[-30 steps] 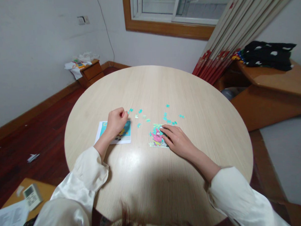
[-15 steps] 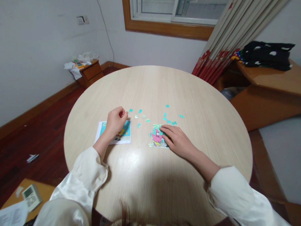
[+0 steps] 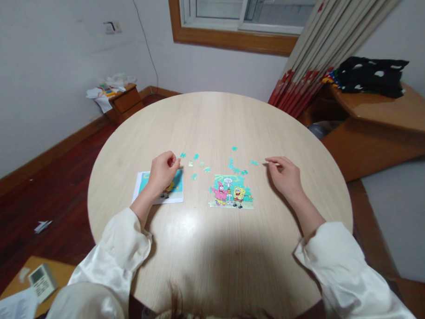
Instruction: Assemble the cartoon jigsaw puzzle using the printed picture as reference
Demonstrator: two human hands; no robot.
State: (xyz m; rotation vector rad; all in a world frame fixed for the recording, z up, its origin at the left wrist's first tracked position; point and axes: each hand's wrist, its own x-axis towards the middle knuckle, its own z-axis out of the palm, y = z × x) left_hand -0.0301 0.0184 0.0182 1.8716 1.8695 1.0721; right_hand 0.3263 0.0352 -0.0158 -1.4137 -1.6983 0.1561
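A partly joined cartoon puzzle lies flat on the round wooden table, showing a pink, a pale and a yellow figure. Several loose turquoise pieces are scattered behind it. My left hand is over a printed reference picture, its thumb and forefinger pinched; a bit of turquoise shows at the fingertips, too small to make out. On the right, my right hand hovers beside two joined pieces, fingers bent with thumb near forefinger. Whether something sits between them is unclear.
Behind the table stand a small drawer cabinet with papers and a wooden desk bearing a black cloth. At the lower left, a white remote-like device rests near printed paper.
My right hand has lifted off the puzzle and moved right and away from me, uncovering the yellow and pale figures. My left hand keeps its pinch in nearly the same place.
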